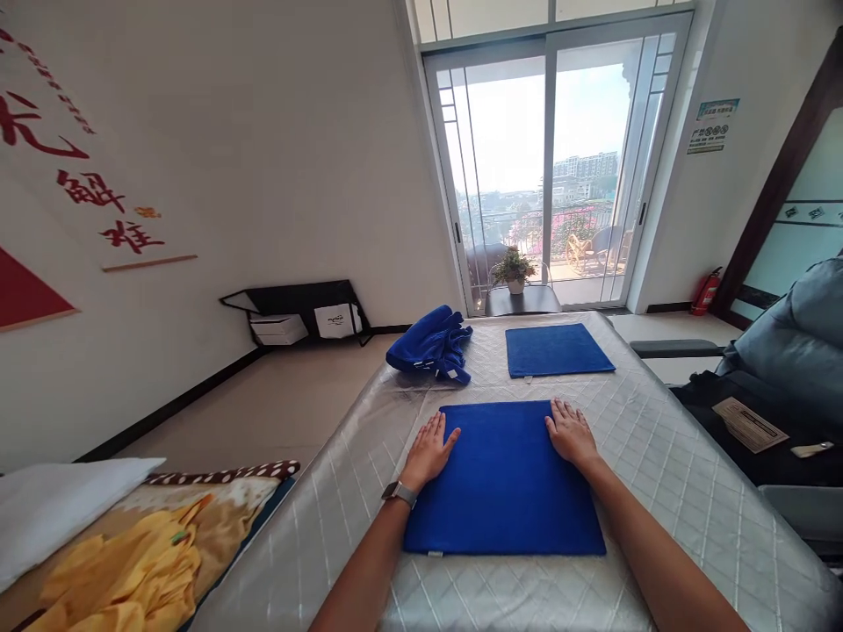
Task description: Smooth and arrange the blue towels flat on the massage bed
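Observation:
A flat blue cloth (pixel 507 483), shaped as a neat rectangle with a small white tag on its near edge, lies in front of me on a quilted silver-grey surface (pixel 342 527). My left hand (pixel 429 449) rests flat along its upper left edge, fingers stretched out. At the upper right corner my right hand (pixel 572 432) also lies flat, fingers extended, partly over the cloth. Neither hand grips anything. Farther back sits a second flat blue cloth (pixel 558 349). Left of that is a crumpled heap of blue fabric (pixel 431 344) with white tags.
To the left, a bed holds a yellow garment (pixel 132 562) and a white pillow (pixel 72 500). A potted plant (pixel 515 268) stands on a chair by the sliding glass door (pixel 550 175). A grey armchair (pixel 790 333) is at right, a black rack (pixel 303 307) against the wall.

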Motion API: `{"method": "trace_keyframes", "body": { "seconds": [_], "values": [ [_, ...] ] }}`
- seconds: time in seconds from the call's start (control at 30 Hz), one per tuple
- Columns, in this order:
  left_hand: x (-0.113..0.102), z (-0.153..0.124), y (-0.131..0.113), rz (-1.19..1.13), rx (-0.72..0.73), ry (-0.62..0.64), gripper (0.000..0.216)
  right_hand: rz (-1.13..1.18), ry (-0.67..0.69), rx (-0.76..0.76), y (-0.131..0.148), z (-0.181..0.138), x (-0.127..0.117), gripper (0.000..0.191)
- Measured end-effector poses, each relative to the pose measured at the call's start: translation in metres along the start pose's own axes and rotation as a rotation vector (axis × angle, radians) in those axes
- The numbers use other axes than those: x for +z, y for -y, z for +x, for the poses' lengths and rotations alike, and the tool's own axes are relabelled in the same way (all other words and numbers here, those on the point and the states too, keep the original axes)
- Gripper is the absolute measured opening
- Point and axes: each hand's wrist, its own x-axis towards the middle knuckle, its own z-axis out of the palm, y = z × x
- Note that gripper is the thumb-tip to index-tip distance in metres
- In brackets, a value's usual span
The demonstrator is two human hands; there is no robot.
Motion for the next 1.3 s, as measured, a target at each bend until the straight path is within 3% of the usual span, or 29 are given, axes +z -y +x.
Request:
{"method": "trace_keyframes", "body": {
  "seconds": [0.1,0.2,0.3,0.43,0.53,0.63,0.83,0.97,1.1,1.3],
  "values": [
    [-0.008,0.007,-0.005,0.026,-0.079,0.094,0.091,0.013,-0.002,-0.001,-0.002,0.0,0.0,0.063],
    [-0.012,0.015,-0.027,0.078,-0.128,0.035,0.09,0.024,-0.005,-0.005,-0.003,0.0,0.002,0.063],
    [-0.007,0.022,-0.075,0.058,0.068,-0.109,0.079,0.034,-0.02,-0.001,-0.003,0.002,0.004,0.063],
    [0.014,0.033,-0.165,-0.122,0.397,-0.113,0.069,0.028,-0.031,-0.011,-0.005,0.002,0.007,0.063],
    [0.031,0.044,-0.22,-0.258,0.49,-0.137,0.06,-0.018,-0.019,-0.045,-0.01,0.001,0.01,0.062],
    [0.041,0.052,-0.243,-0.328,0.476,-0.126,0.059,-0.057,-0.004,-0.073,-0.013,0.0,0.011,0.065],
    [0.042,0.051,-0.226,-0.205,0.37,0.024,0.069,-0.039,-0.008,-0.049,-0.01,0.002,0.009,0.062],
    [0.039,0.049,-0.2,-0.168,0.35,0.033,0.075,-0.011,-0.024,-0.013,-0.006,0.004,0.007,0.062],
    [0.031,0.047,-0.159,-0.118,0.324,-0.002,0.074,0.0,-0.04,-0.005,-0.004,0.004,0.005,0.063],
    [0.012,0.038,-0.077,-0.054,0.202,-0.028,0.074,-0.015,-0.041,0.002,-0.003,0.002,0.003,0.063]
  ]
}}
